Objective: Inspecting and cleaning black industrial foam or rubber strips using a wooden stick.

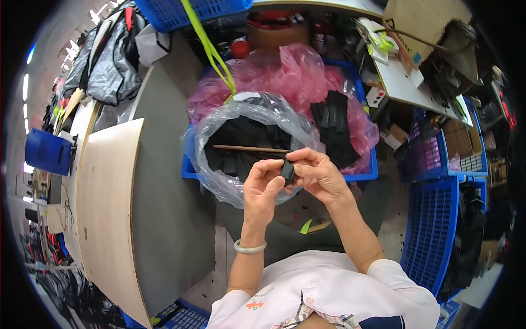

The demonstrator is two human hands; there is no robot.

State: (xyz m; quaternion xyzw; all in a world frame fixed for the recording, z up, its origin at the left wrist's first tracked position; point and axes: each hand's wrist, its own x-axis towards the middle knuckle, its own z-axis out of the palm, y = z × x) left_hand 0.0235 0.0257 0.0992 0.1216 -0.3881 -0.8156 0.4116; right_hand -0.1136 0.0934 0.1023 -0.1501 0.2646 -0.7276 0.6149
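While both hands met at chest height, the left hand and the right hand pinched one small black piece between thumbs and fingertips, directly above the clear plastic bag. That bag held more black pieces and a thin wooden stick, and sat in a blue crate beside a pink bag; a pale wooden board lay to the left.

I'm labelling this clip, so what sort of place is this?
Probably a small workshop for sorting or packing parts: blue plastic crates, a clear plastic bag of black flat pieces, and both hands holding one small black piece.
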